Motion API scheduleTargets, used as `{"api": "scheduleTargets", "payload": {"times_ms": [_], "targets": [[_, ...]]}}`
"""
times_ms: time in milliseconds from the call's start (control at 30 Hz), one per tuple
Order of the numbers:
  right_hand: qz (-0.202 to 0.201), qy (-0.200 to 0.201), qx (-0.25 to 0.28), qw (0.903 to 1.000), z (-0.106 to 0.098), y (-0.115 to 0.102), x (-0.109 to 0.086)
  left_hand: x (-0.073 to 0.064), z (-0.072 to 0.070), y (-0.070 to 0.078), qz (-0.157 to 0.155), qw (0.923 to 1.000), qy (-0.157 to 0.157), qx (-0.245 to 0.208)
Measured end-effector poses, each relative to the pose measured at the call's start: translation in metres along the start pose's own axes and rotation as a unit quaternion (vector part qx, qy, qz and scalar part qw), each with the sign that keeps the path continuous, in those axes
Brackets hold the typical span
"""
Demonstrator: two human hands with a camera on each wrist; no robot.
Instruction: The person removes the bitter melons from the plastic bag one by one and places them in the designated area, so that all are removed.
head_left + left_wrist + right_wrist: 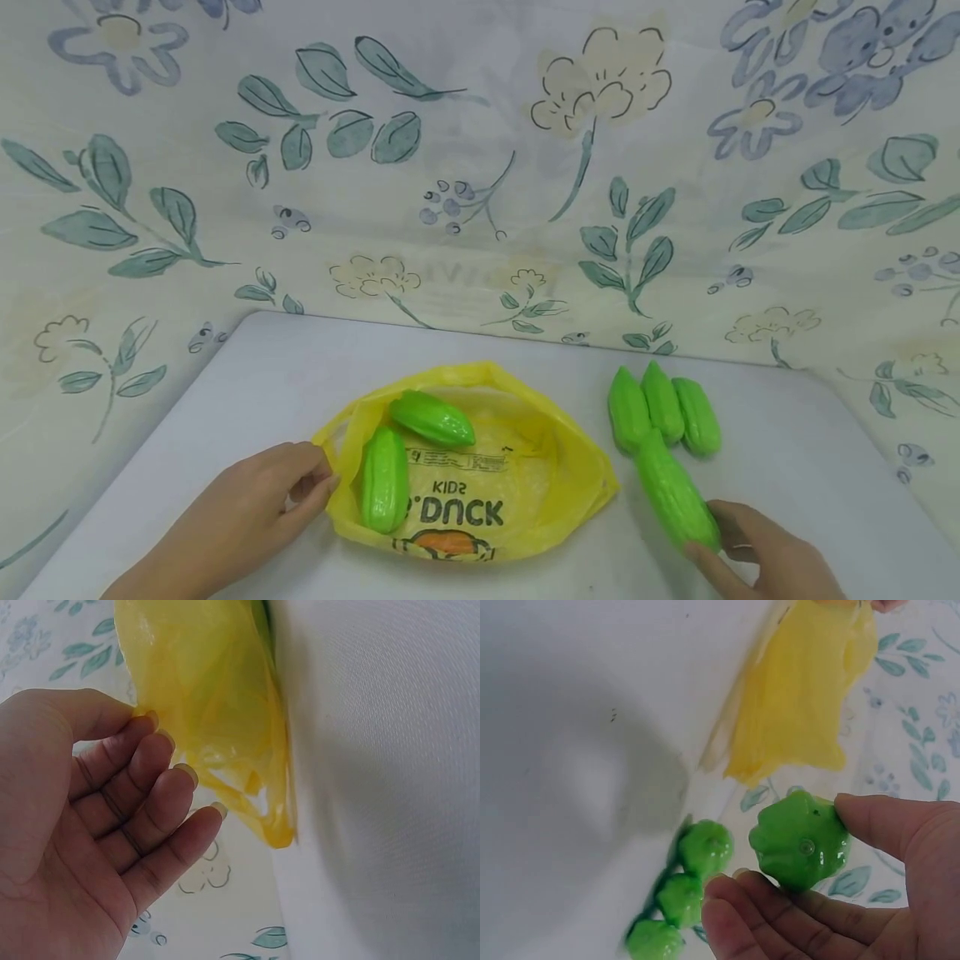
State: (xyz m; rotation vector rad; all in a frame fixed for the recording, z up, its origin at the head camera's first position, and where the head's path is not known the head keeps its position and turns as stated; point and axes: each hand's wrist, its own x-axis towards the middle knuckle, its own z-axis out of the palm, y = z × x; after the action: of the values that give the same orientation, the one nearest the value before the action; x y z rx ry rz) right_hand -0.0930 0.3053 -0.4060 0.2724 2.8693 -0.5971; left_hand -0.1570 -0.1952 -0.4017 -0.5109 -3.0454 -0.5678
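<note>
My left hand (251, 508) pinches the left rim of a yellow plastic bag (566, 508) between thumb and forefinger. In the left wrist view the thumb and index fingertip meet at the bag's edge, the other fingers loosely bent. The bag lies with its mouth spread, showing printed lettering and two shiny green toy cucumbers (385, 483) inside. To the right of the bag, my right hand (772, 550) grips another ridged green toy cucumber (675, 492) by its near end, thumb on one side and fingers on the other. Its round end (801, 840) faces the right wrist camera.
Three more green cucumbers (662, 404) lie side by side on the white table (292, 375), just beyond the held one. Behind the table hangs a cloth (487, 208) printed with flowers and leaves, which also runs along both sides.
</note>
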Motion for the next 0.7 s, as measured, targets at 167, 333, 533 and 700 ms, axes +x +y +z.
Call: {"api": "scheduleTargets", "payload": {"times_ms": [167, 333, 533, 700], "targets": [[0.014, 0.003, -0.010, 0.9999, 0.001, 0.012, 0.003, 0.000, 0.000, -0.001, 0.003, 1.0000, 0.000, -0.002], [0.029, -0.007, -0.011, 0.9995, 0.000, 0.024, 0.003, -0.001, 0.001, -0.001, 0.013, 0.9998, 0.011, -0.004], [0.055, -0.026, -0.024, 0.9978, -0.004, 0.037, 0.006, -0.001, 0.002, -0.001, 0.010, 0.9999, 0.007, -0.004], [0.061, -0.020, -0.036, 0.9973, -0.007, 0.044, 0.006, -0.001, 0.002, -0.001, 0.011, 0.9999, 0.010, -0.002]]}}
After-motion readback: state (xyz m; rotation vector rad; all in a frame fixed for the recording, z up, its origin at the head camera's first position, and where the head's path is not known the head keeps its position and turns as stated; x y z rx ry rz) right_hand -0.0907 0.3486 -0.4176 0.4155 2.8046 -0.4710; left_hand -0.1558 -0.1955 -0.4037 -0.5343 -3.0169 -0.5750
